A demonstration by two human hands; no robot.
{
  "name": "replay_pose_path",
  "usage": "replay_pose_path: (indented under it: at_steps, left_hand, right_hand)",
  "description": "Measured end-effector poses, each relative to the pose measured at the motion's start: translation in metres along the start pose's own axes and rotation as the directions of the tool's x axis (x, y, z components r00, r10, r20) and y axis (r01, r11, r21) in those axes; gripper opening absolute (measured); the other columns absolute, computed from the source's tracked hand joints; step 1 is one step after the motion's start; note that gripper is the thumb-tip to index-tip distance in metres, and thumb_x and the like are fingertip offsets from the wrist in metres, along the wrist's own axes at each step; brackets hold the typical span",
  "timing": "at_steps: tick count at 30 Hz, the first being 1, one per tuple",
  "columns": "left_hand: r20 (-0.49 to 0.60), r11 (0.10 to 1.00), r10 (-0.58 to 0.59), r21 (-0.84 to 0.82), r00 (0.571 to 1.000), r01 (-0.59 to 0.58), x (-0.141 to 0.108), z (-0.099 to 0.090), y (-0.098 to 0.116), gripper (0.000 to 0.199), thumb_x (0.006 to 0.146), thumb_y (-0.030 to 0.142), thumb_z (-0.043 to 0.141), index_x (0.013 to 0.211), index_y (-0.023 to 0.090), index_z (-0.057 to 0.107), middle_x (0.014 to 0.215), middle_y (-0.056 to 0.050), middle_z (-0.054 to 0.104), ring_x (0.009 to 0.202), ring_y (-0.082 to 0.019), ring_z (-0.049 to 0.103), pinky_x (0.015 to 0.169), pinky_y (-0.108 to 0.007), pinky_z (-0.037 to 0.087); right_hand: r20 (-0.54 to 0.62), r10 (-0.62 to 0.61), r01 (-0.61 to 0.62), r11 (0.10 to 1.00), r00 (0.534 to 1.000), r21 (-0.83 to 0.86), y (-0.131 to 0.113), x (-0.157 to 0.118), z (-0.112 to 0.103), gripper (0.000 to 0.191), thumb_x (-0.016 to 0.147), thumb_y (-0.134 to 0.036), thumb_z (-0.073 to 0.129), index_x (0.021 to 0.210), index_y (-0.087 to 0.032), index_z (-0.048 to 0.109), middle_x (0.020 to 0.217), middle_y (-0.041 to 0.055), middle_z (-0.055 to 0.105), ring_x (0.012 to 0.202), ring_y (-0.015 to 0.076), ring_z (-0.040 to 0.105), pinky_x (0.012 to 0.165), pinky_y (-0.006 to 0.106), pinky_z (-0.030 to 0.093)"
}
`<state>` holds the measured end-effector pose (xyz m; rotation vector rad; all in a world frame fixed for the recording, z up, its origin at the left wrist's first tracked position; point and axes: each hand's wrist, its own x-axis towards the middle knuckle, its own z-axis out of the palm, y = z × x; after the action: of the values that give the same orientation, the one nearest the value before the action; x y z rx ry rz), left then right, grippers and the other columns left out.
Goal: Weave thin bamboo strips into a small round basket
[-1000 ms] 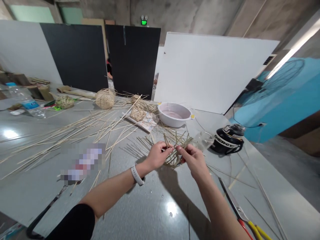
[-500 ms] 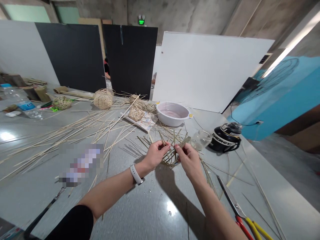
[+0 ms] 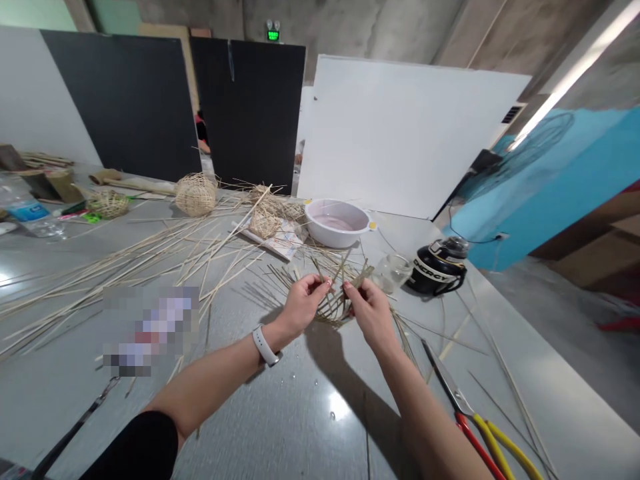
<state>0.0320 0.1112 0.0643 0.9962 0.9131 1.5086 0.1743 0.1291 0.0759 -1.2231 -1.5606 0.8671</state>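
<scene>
A half-woven basket of thin greenish bamboo strips (image 3: pixel 333 308) stands on the table in front of me, its loose strip ends sticking up and outward. My left hand (image 3: pixel 306 301), with a pale watch strap at the wrist, pinches strips at the basket's near left side. Opposite it, my right hand (image 3: pixel 371 312) pinches strips between thumb and forefinger on the right side. The two thumbs are a short gap apart. Fingers behind the weave are partly hidden. Just beyond the right hand is a clear glass jar (image 3: pixel 393 273).
Scissors with red and yellow handles (image 3: pixel 457 393) lie at the right. A black jug (image 3: pixel 437 268) stands behind them. Further back are a white basin of water (image 3: pixel 337 223) and a round woven ball (image 3: pixel 195 195). Long bamboo strips (image 3: pixel 125 263) spread leftward. A water bottle (image 3: pixel 33 210) is far left.
The view has shifted slightly, so everything sits a little further left. Both hands stay at the basket; the thumbs have shifted a little on the strips.
</scene>
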Motion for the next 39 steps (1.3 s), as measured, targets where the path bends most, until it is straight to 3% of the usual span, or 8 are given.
replay_pose_path:
  at_steps: [5,11,15,20,26,31,34,39]
  left_hand:
    - [0.041,0.996,-0.036,0.083,0.999,0.032,0.002,-0.005,0.007,0.032,0.071,0.042,0.076,0.081,0.013,0.064,0.074,0.0,0.065,0.071,-0.012,0.058,0.072,-0.026,0.045]
    - [0.194,0.984,-0.179,0.035,0.965,0.175,0.005,-0.011,0.013,0.05,0.068,0.04,0.081,0.106,0.014,0.064,0.081,-0.002,0.069,0.072,-0.012,0.062,0.072,-0.026,0.048]
    - [0.203,0.993,-0.117,0.056,0.972,0.108,0.005,-0.009,0.014,0.039,0.067,0.044,0.08,0.087,0.015,0.064,0.082,-0.001,0.066,0.076,-0.012,0.06,0.076,-0.026,0.048]
    - [0.168,0.994,-0.075,0.097,0.983,0.059,0.005,-0.01,0.013,0.041,0.066,0.049,0.079,0.078,0.017,0.056,0.075,0.002,0.06,0.073,-0.012,0.055,0.073,-0.026,0.046]
    - [0.169,0.976,-0.046,0.218,0.984,0.008,0.004,-0.012,0.015,0.034,0.069,0.045,0.077,0.073,0.015,0.06,0.073,0.0,0.061,0.074,-0.013,0.054,0.077,-0.028,0.044]
    - [0.181,0.976,-0.08,0.215,0.98,0.04,0.003,-0.011,0.018,0.037,0.071,0.047,0.076,0.073,0.016,0.056,0.071,0.001,0.059,0.069,-0.012,0.053,0.073,-0.028,0.044]
    - [0.204,0.97,-0.075,0.24,0.976,0.024,0.002,-0.011,0.018,0.032,0.075,0.044,0.073,0.075,0.016,0.057,0.073,-0.001,0.061,0.072,-0.014,0.056,0.075,-0.029,0.045]
    - [0.262,0.952,-0.091,0.307,0.961,0.007,0.001,-0.011,0.015,0.026,0.08,0.038,0.068,0.075,0.016,0.055,0.075,-0.003,0.064,0.073,-0.015,0.06,0.074,-0.03,0.046]
  right_hand:
    - [0.146,-0.005,-0.005,0.998,0.989,0.068,-0.007,0.001,-0.006,0.03,0.082,-0.049,0.062,0.073,-0.021,0.056,0.059,-0.0042,0.047,0.049,0.012,0.046,0.046,0.026,0.038]
    - [0.32,-0.011,-0.028,0.993,0.947,0.118,-0.013,0.004,-0.015,0.032,0.078,-0.049,0.066,0.069,-0.02,0.055,0.059,-0.0045,0.046,0.048,0.0104,0.046,0.045,0.024,0.04]
    - [0.372,-0.022,-0.026,0.992,0.928,0.122,-0.013,0.003,-0.017,0.036,0.079,-0.051,0.066,0.066,-0.02,0.053,0.058,-0.0047,0.046,0.048,0.0095,0.046,0.044,0.023,0.04]
    - [0.334,0.024,-0.061,0.993,0.942,0.099,-0.016,0.001,-0.016,0.033,0.078,-0.049,0.068,0.068,-0.02,0.055,0.055,-0.0053,0.047,0.046,0.0098,0.048,0.044,0.023,0.041]
    - [0.162,0.043,-0.057,0.995,0.986,0.077,-0.017,-0.004,-0.007,0.033,0.081,-0.054,0.062,0.079,-0.021,0.06,0.053,-0.0059,0.045,0.039,0.0104,0.041,0.038,0.025,0.034]
    - [0.006,-0.054,0.053,0.997,0.999,0.055,-0.017,-0.006,0.0,0.025,0.082,-0.046,0.062,0.074,-0.022,0.061,0.065,0.0002,0.058,0.058,0.0155,0.053,0.054,0.028,0.043]
    - [0.021,-0.063,0.061,0.994,0.998,0.093,-0.018,-0.006,0.0,0.024,0.084,-0.045,0.06,0.074,-0.023,0.058,0.071,0.0015,0.061,0.064,0.0165,0.056,0.06,0.028,0.045]
    - [0.022,-0.094,0.092,0.991,0.995,0.098,-0.017,-0.004,-0.004,0.033,0.084,-0.048,0.064,0.068,-0.022,0.052,0.061,-0.002,0.053,0.057,0.0136,0.048,0.056,0.027,0.04]
